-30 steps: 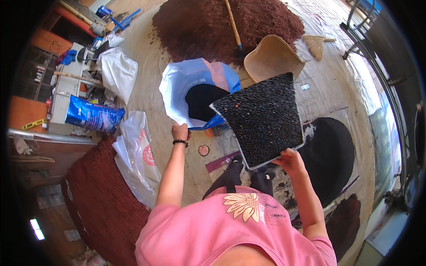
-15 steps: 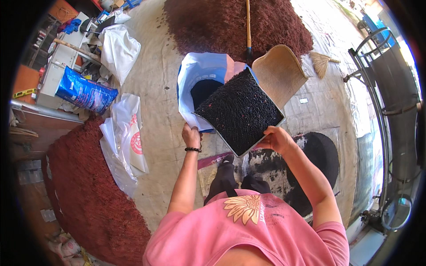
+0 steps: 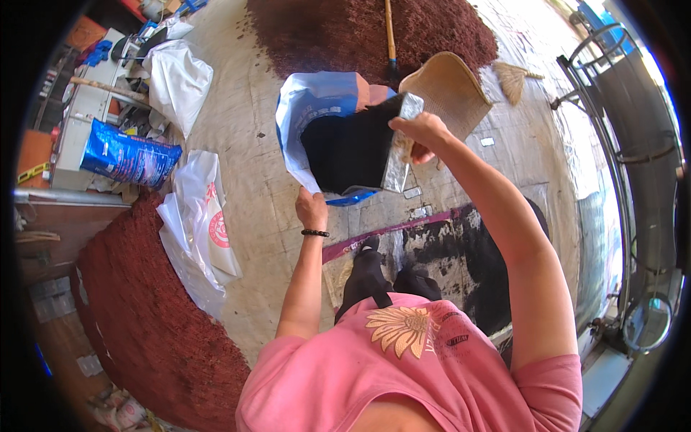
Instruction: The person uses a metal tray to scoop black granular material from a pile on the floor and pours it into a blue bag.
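Observation:
An open blue and white bag stands in front of me, with black grains showing inside its mouth. My left hand is closed on the near rim of this bag. In my right hand is a silver metal scoop, gripped by its back edge and tilted steeply, its front dipping into the bag's mouth. Where the scoop's grains end and those in the bag begin, I cannot tell. Just beyond the scoop lies a tan woven winnowing basket.
Reddish-brown heaps lie ahead and at left; a wooden-handled tool stands in the far one. A straw broom, white plastic bag, blue sack and black pile surround me. Metal equipment lines the right.
My right hand has lifted the scoop's back edge and moved it away from me, from nearly level to steeply tipped into the bag. My left hand stays on the bag rim.

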`<state>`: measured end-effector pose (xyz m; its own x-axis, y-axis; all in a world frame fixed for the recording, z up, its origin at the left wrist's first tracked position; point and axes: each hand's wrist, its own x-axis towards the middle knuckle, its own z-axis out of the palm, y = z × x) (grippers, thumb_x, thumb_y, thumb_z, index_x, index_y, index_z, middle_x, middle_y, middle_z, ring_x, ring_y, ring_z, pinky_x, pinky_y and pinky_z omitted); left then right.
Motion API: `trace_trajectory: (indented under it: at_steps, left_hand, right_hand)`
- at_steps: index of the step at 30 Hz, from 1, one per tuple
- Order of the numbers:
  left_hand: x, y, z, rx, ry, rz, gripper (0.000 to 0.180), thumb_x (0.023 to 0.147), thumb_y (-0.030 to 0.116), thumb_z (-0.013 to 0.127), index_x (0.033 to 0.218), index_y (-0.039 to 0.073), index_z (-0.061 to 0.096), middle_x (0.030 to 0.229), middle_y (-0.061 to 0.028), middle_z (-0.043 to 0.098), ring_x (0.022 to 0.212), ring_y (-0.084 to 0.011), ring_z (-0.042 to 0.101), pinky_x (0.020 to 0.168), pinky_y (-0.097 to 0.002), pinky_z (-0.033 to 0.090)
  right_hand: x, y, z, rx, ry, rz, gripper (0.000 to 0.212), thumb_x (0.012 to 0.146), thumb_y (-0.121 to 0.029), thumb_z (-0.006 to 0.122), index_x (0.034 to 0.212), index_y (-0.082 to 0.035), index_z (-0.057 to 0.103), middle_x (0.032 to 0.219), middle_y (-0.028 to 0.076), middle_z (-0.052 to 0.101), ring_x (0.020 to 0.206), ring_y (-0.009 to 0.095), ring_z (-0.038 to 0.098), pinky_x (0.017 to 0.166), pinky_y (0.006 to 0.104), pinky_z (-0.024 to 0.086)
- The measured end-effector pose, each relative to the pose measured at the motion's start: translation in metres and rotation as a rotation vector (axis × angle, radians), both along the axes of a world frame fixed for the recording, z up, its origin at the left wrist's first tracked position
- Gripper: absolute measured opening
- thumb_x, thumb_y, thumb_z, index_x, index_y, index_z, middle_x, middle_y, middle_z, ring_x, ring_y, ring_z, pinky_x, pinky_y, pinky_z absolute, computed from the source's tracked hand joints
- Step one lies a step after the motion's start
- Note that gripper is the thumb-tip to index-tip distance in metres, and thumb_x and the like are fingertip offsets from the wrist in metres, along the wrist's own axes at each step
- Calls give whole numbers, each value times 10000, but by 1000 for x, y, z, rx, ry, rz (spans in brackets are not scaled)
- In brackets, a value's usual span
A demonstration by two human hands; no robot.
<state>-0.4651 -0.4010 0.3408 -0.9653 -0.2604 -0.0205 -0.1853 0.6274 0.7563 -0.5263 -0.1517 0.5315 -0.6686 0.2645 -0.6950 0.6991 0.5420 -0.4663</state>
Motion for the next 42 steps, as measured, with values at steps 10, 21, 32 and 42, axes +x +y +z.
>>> trace_trajectory:
  at_steps: [10, 21, 32, 42]
  left_hand:
    - [-13, 2, 14, 463, -218, -14, 45, 662, 20, 417, 638, 8, 454, 473, -84, 460, 324, -151, 419, 277, -261, 313]
    - [-35, -22, 28, 262, -542, 259, 376, 716, 410, 453, 754, 36, 469, 691, -80, 523, 585, -215, 518, 500, -333, 426]
    - [112, 158, -30, -614, -428, -492, 225, 717, 33, 376, 905, -2, 494, 535, -70, 462, 380, -143, 460, 289, -248, 337]
    - [341, 411, -327, -422, -898, -2198, 305, 750, 41, 474, 1054, 40, 480, 774, -134, 561, 728, -250, 578, 620, -319, 457]
  right_hand:
    - [101, 89, 23, -190, 359, -253, 470, 680, -386, 582, 607, 79, 570, 516, 145, 563, 424, 189, 567, 413, 263, 488]
    - [480, 186, -211, -891, 349, -1367, 319, 709, -218, 512, 839, 73, 510, 699, 162, 573, 547, 232, 583, 473, 299, 512]
    - [610, 149, -530, -1075, 374, -2346, 196, 735, -91, 441, 890, 29, 445, 809, 175, 530, 688, 307, 566, 572, 387, 521]
    - [493, 134, -738, -1302, 700, -2763, 203, 720, -36, 462, 905, 42, 429, 883, 165, 484, 808, 299, 523, 652, 438, 508]
